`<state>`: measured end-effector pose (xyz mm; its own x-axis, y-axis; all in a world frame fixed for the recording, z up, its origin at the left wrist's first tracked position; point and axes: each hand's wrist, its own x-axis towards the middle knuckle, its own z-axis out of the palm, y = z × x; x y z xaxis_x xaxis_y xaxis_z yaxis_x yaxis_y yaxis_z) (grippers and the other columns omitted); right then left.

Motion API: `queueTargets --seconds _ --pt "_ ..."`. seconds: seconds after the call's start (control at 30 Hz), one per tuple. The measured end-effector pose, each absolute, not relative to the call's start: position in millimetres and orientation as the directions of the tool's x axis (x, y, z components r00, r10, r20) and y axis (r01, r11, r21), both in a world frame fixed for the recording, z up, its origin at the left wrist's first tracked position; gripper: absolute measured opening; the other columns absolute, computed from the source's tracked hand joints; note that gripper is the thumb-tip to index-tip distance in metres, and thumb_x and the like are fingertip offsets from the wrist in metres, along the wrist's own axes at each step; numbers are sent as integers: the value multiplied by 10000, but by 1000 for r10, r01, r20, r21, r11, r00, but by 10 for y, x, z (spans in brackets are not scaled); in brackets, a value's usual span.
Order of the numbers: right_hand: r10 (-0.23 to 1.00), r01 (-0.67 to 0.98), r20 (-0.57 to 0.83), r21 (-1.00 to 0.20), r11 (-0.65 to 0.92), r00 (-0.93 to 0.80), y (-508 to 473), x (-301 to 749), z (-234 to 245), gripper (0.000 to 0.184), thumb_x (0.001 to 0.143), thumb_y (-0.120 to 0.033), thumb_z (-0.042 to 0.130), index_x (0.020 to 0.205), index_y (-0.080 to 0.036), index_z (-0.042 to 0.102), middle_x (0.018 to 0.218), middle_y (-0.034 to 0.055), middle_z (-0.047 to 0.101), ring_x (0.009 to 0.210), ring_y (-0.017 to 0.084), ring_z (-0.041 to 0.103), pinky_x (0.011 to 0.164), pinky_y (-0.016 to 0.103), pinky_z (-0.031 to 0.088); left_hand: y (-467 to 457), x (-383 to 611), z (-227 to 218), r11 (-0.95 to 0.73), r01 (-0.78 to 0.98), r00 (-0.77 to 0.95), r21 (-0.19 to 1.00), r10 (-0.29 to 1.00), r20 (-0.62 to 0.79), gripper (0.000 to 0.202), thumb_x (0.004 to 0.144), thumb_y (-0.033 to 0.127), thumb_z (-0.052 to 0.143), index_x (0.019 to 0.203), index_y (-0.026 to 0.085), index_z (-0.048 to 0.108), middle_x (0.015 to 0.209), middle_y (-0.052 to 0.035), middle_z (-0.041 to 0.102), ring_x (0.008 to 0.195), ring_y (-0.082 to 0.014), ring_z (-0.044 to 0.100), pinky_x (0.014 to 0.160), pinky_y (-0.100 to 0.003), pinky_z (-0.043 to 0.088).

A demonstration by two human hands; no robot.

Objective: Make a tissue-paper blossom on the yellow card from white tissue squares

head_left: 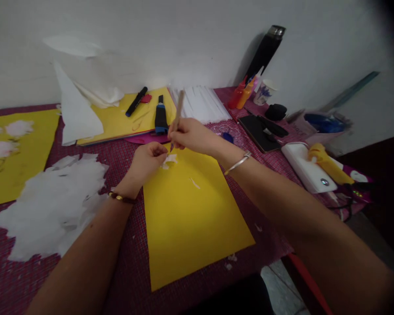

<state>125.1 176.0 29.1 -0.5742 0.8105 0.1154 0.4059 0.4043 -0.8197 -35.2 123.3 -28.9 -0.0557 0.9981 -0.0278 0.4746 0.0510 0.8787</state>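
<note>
My right hand (187, 133) is closed round a paintbrush (180, 103) with a pale wooden handle, its dark tip pointing down near the top of a yellow sheet (197, 218). Just left of the tip, my left hand (149, 162) has its fingers curled and pinched at the edge of a small white paper piece (171, 158). That piece lies on the sheet's upper edge, partly hidden by the fingertips. A thin pale scrap (195, 183) rests lower on the same sheet.
A heap of white cut paper (62, 197) lies left, beside a yellow sheet with pale flowers (36, 153). Behind are a black marker (136, 101), a utility knife (160, 116) and white strips (200, 103). Paint bottles (241, 94), a phone (258, 132) and a glue gun (330, 164) stand right.
</note>
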Motion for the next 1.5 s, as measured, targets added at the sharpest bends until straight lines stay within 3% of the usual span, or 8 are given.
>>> queueTargets --seconds 0.1,0.2,0.43,0.57,0.7,0.87,1.13,1.5 --pt "870 172 139 -954 246 -473 1616 1410 200 120 872 -99 478 784 -165 526 618 -24 552 542 90 516 529 214 418 1222 -349 -284 59 462 -68 885 997 -31 54 696 209 625 741 181 624 684 5 617 577 -119 515 533 -250 387" --pt "855 81 102 -983 165 -509 1442 1468 -4 73 867 -147 517 800 -170 537 637 -26 563 568 91 523 540 213 433 1224 -359 -301 44 454 -71 890 997 -13 48 700 214 613 736 182 620 664 10 606 563 -116 503 530 -248 380" --pt "871 103 137 -973 208 -472 1356 1400 -291 97 854 -213 525 771 -179 562 708 -10 566 633 111 523 616 258 429 1265 -398 -352 21 401 -34 916 999 -7 109 670 241 624 755 178 597 685 6 611 597 -118 521 538 -235 393" --pt "883 86 107 -983 164 -457 1358 1400 -276 106 867 -237 516 784 -180 548 699 -11 572 631 116 531 637 267 443 1179 -527 -241 -45 427 123 903 992 -9 113 696 271 613 760 187 573 692 8 597 614 -124 535 565 -249 418" --pt "885 88 115 -981 172 -450 1348 1377 -289 117 868 -227 512 763 -180 538 681 -17 563 611 111 514 611 254 427 1057 -655 -129 -175 588 221 790 974 51 130 675 282 642 724 189 564 769 -8 559 668 -142 547 620 -284 456" --pt "881 63 174 -973 223 -439 1366 1370 -338 123 859 -256 514 769 -176 541 692 -12 554 611 116 508 599 259 407 1021 -675 -146 -389 693 369 607 915 165 129 678 130 553 778 192 605 874 -27 529 792 -158 558 718 -295 456" --pt "862 153 162 -952 264 -480 1348 1351 -305 102 825 -190 492 766 -168 573 778 3 577 685 121 524 670 268 417 1046 -647 -177 -382 729 360 568 920 157 59 737 168 552 767 192 596 842 -22 543 798 -168 559 729 -301 442" --pt "869 141 153 -959 245 -470 1354 1337 -321 114 857 -237 486 784 -180 552 746 -2 561 682 126 527 662 271 427 1050 -620 -161 -386 724 358 572 919 167 108 776 206 544 736 200 644 818 -26 572 777 -164 563 714 -295 432"
